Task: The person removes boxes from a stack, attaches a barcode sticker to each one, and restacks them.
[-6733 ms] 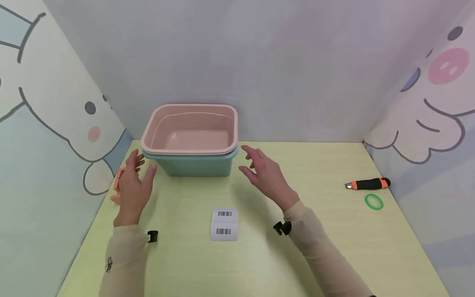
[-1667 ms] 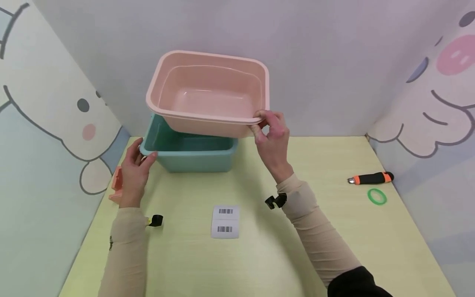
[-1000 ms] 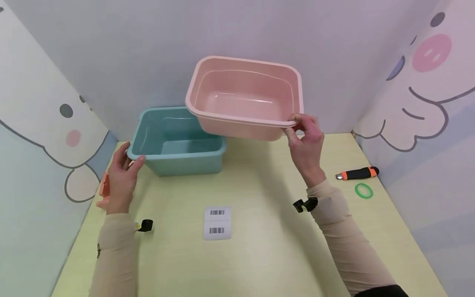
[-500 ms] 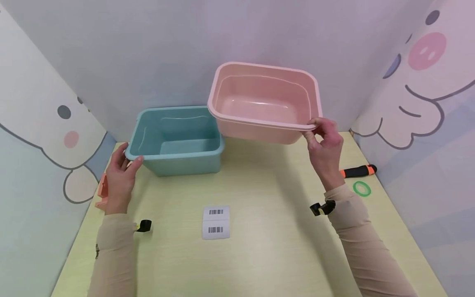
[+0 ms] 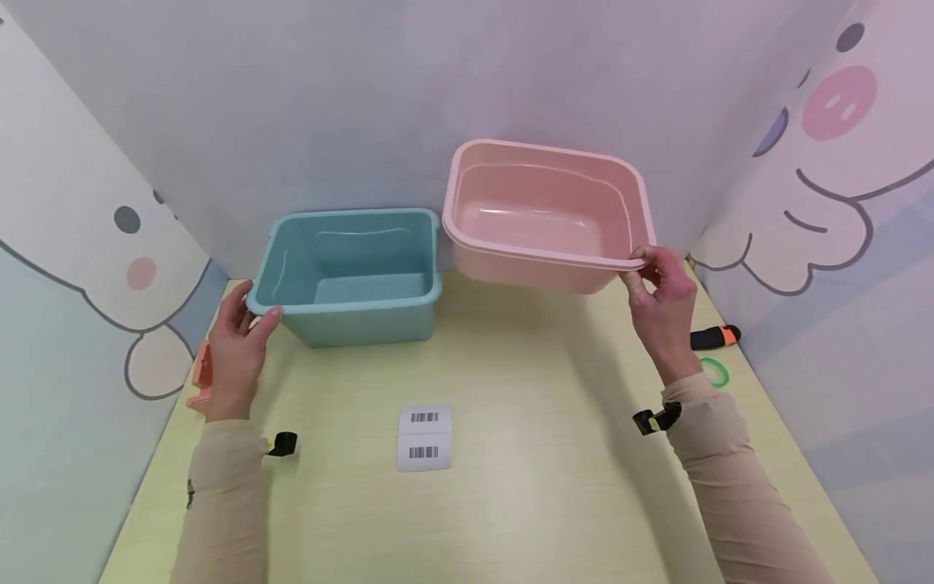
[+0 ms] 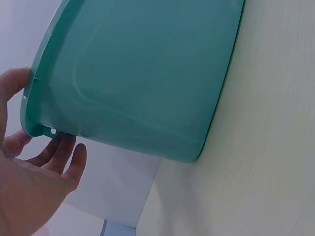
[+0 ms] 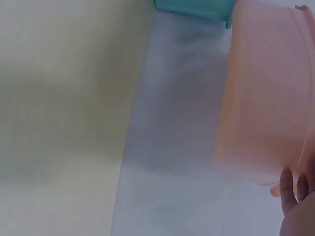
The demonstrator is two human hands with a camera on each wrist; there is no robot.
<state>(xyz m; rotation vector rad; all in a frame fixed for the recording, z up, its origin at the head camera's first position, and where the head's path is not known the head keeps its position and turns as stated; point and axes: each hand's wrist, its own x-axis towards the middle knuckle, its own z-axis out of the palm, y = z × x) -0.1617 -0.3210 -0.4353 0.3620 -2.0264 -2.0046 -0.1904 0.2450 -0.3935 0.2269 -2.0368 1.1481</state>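
A pink plastic bin (image 5: 540, 219) hangs slightly tilted above the table at the back right in the head view. My right hand (image 5: 662, 304) pinches its front right rim corner. In the right wrist view the pink bin's outer wall (image 7: 270, 88) shows, raised off the table, with fingertips at its edge. To the left, a teal bin (image 5: 357, 323) stands upright on the table against the back wall. My left hand (image 5: 239, 349) grips its front left rim corner. The left wrist view shows the thumb on the rim of the teal bin (image 6: 142, 78) and the fingers around its corner.
A white sheet with two barcodes (image 5: 424, 438) lies mid-table. At the right lie a black and orange utility knife (image 5: 711, 337), partly hidden by my right hand, and a green ring (image 5: 718, 372). An orange object (image 5: 202, 377) sits behind my left hand. Walls close three sides.
The pink bin, first nested in the teal one, is lifted out and carried right and lower by my right hand. My left hand has taken hold of the teal bin's corner and stays there.
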